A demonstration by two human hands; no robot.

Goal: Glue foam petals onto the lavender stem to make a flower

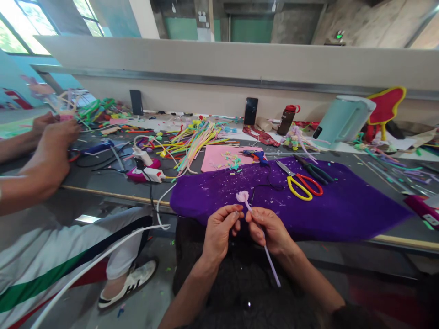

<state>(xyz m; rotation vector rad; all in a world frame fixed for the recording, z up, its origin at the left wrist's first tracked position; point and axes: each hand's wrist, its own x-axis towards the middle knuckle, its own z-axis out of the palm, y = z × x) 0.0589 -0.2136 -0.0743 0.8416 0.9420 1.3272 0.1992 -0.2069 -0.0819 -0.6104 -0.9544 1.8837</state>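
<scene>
My right hand [267, 228] is closed around the lilac stem of a pipe-cleaner flower [242, 196], just below its pale pink, curled head. The rest of the stem [271, 265] slants down past my palm over my dark lap. Beside it, my left hand [222, 226] has thumb and fingers pinched together near the stem; whatever they may hold is too small to make out. Both hands are at the near edge of a purple cloth [202, 196] dotted with pale scraps. Scissors [298, 183] with one yellow and one red handle lie on the cloth, next to dark-handled pliers [315, 170].
A blue glue gun [255, 156] rests by a pink sheet [211, 160]. Coloured pipe cleaners [195, 141], a power strip [146, 174], a phone [251, 111], a bottle [288, 119] and a kettle [345, 119] stand or lie beyond. At left, a co-worker's hands [60, 132] work.
</scene>
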